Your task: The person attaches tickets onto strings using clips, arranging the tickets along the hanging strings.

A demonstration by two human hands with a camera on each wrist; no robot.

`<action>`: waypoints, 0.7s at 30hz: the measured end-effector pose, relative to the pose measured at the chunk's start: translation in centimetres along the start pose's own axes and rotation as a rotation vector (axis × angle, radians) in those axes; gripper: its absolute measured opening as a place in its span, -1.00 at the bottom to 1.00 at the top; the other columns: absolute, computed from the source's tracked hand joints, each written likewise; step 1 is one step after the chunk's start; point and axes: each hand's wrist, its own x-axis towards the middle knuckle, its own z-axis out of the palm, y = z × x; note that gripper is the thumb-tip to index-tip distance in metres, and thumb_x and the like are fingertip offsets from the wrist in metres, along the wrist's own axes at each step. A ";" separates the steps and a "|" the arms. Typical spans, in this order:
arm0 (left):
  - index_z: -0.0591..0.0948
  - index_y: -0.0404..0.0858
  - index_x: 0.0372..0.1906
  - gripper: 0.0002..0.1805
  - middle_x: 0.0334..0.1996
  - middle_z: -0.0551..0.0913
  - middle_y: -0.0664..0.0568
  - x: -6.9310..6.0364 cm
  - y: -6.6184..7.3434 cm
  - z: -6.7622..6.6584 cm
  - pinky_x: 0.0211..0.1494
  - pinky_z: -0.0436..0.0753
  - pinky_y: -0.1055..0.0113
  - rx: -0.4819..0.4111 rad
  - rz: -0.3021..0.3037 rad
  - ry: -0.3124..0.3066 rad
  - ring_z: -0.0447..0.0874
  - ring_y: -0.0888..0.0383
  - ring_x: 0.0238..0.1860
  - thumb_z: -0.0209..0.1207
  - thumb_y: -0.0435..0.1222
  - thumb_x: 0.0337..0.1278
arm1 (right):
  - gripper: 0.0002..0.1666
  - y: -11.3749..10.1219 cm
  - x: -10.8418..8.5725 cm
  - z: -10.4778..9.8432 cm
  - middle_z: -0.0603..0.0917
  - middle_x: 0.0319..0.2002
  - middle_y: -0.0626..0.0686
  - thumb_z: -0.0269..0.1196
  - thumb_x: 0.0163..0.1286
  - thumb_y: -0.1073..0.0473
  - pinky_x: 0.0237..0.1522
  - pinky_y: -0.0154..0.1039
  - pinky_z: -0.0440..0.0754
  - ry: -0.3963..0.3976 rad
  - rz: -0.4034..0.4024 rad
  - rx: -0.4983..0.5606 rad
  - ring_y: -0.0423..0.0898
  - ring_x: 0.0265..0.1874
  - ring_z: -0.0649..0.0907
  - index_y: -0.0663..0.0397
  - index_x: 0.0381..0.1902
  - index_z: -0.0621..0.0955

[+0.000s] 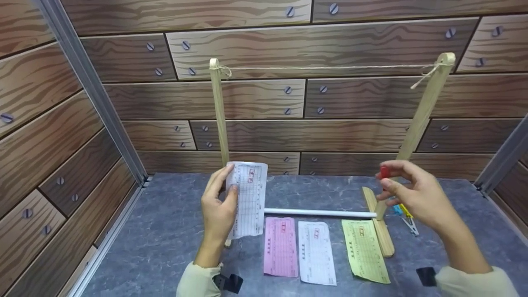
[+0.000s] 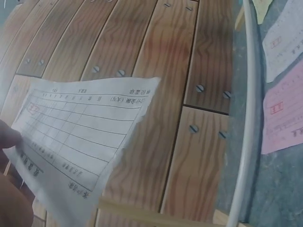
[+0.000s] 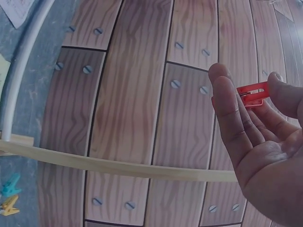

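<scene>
My left hand (image 1: 220,206) pinches a white printed receipt slip (image 1: 249,200) by its left edge, holding it upright above the table. In the left wrist view the slip (image 2: 90,132) shows a ruled grid and a red stamp, with the thumb (image 2: 9,136) at its edge. On the other side, my right hand (image 1: 416,194) holds a small red clothespin (image 1: 384,171) between thumb and fingers. The right wrist view shows this clothespin (image 3: 253,92) more closely. Between two wooden posts, a string (image 1: 330,67) is tied above both hands, touching neither.
A pink slip (image 1: 281,247), a white slip (image 1: 317,253) and a yellow-green slip (image 1: 366,251) lie on the grey table. A white rod (image 1: 319,213) joins the posts low down. Blue (image 3: 11,185) and yellow (image 3: 9,205) clothespins lie beside the right post (image 1: 425,107).
</scene>
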 end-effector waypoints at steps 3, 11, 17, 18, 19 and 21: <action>0.58 -0.40 0.24 -0.43 0.14 0.60 -0.13 0.7 0.4 0.1 -0.03 0.61 0.29 0.010 0.000 -0.001 0.59 0.03 -0.06 0.13 -0.72 0.06 | -0.58 -0.8 0.5 -0.1 0.65 -0.09 0.16 0.19 0.51 0.32 -0.43 -0.16 0.73 0.000 -0.013 0.002 -0.02 -0.40 0.77 0.37 0.24 0.46; 0.55 -0.46 0.26 -0.43 0.14 0.56 -0.17 2.7 0.9 0.1 -0.15 0.58 0.37 -0.006 0.042 -0.014 0.53 0.02 -0.18 0.14 -0.69 0.06 | -0.61 -3.6 2.3 -0.4 0.71 -0.12 -0.01 0.24 0.47 0.34 -0.42 -0.15 0.73 -0.005 -0.057 -0.022 -0.04 -0.41 0.77 0.34 0.19 0.49; 0.57 -0.49 0.22 -0.54 0.10 0.58 -0.18 3.9 1.4 0.3 -0.23 0.57 0.41 -0.063 0.032 0.004 0.54 0.07 -0.23 0.15 -0.62 0.18 | -0.63 -5.8 3.7 -0.3 0.67 -0.06 0.18 0.22 0.48 0.33 -0.41 -0.17 0.73 -0.022 -0.087 -0.043 -0.04 -0.42 0.76 0.35 0.18 0.48; 0.59 -0.49 0.20 -0.57 0.08 0.60 -0.17 4.1 1.4 0.3 -0.25 0.57 0.42 -0.070 0.025 0.014 0.56 0.09 -0.26 0.15 -0.61 0.19 | -0.64 -6.0 3.9 -0.2 0.66 -0.06 0.19 0.21 0.49 0.33 -0.41 -0.17 0.73 -0.026 -0.089 -0.048 -0.04 -0.42 0.76 0.34 0.18 0.48; 0.60 -0.49 0.18 -0.59 0.06 0.61 -0.17 4.3 1.4 0.4 -0.29 0.57 0.43 -0.074 0.017 0.024 0.56 0.11 -0.30 0.15 -0.60 0.21 | -0.65 -6.3 4.1 0.0 0.66 -0.05 0.20 0.20 0.49 0.34 -0.41 -0.17 0.73 -0.029 -0.092 -0.051 -0.03 -0.42 0.76 0.33 0.17 0.48; 0.63 -0.48 0.13 -0.64 0.01 0.63 -0.16 4.6 1.5 0.4 -0.36 0.56 0.44 -0.086 0.004 0.046 0.57 0.14 -0.38 0.16 -0.57 0.24 | -0.67 -6.7 4.4 0.1 0.66 -0.05 0.20 0.17 0.51 0.35 -0.41 -0.17 0.73 -0.038 -0.094 -0.051 -0.01 -0.41 0.76 0.31 0.18 0.48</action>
